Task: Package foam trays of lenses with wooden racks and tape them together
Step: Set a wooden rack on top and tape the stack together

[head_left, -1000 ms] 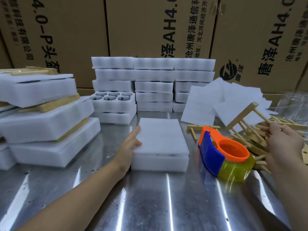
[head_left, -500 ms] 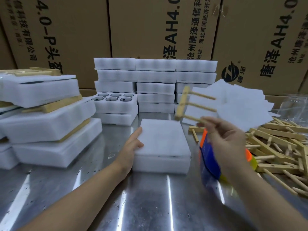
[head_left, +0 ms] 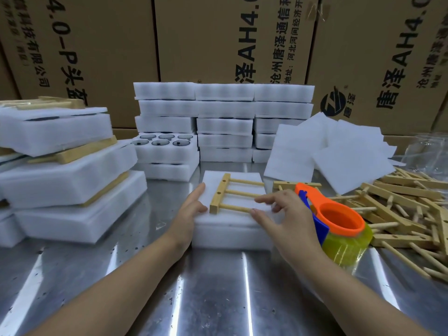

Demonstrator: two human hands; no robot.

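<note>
A packing workshop: printed cartons point(head_left: 218, 37) behind stacked foam trays point(head_left: 224, 122).

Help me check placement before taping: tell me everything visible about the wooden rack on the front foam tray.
The wooden rack is pale wood: one flat crossbar with two dark holes, three round dowels running right from it. It lies flat on the foam tray. The right hand holds the dowels' free ends; the left hand touches the tray.

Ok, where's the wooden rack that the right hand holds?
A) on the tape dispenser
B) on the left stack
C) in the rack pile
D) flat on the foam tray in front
D: the wooden rack lies flat on the foam tray, right hand holding its dowel ends.
</note>
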